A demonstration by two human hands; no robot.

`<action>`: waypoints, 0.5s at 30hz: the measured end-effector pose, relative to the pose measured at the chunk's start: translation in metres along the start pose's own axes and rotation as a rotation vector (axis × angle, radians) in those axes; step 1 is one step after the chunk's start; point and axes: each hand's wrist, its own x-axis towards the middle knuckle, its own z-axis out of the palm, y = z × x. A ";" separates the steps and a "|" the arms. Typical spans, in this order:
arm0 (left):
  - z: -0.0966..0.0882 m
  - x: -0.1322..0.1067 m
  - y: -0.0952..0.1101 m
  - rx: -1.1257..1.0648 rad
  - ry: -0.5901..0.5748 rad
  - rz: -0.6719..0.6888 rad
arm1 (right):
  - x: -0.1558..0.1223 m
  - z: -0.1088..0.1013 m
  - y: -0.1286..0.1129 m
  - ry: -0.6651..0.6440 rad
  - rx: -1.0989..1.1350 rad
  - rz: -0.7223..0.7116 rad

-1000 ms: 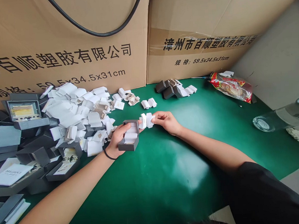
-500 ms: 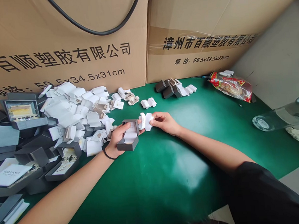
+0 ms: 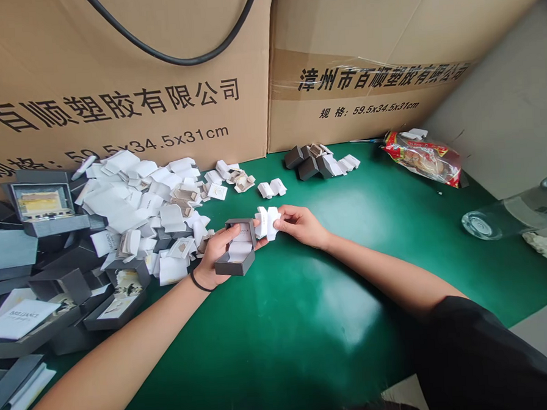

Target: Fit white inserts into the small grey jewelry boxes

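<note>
Nearest, at lower right, a black sleeve (image 3: pixel 483 353) above bare green table (image 3: pixel 308 338). Further in, left of centre, left hand (image 3: pixel 212 260), dark wristband (image 3: pixel 197 285) at the wrist, clasped round a small open box (image 3: pixel 236 256): thumb on the lid's rim, fingers curled beneath. Just right of it, right hand (image 3: pixel 304 226) pinching a white insert (image 3: pixel 267 222) between thumb and fingertips, level with the lid, touching or almost touching the left fingertips.

Best, by the look of it, to hold the box level and steady in the left palm with the lid fully back. Better also to grip the insert by its edges only, squared to the opening, without crushing the folds or smudging the white.

As to looks: box dark grey outside, pale lining inside, lid upright with faint print too small to read. Insert white, folded into two upright lobes.

Beyond, on the left, a heap (image 3: pixel 140 203) of white inserts spilling over grey cases (image 3: pixel 52 268), some open. Behind the hands, a loose pair (image 3: pixel 272 188) of white pieces; farther, a small cluster (image 3: pixel 303 165) of grey boxes and white bits. Far right, a red snack bag (image 3: pixel 424 160) and a clear bottle (image 3: pixel 507 214) on its side. At the back, two cartons (image 3: pixel 111 73), a black cable (image 3: pixel 174 56) draped across.
</note>
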 end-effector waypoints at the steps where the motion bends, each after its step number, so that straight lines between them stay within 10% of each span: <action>1: 0.001 0.000 0.000 -0.001 -0.007 -0.002 | 0.000 0.000 0.000 0.003 -0.014 -0.004; 15: 0.007 0.000 0.001 -0.056 0.154 0.067 | -0.006 0.008 -0.003 0.216 -0.319 -0.205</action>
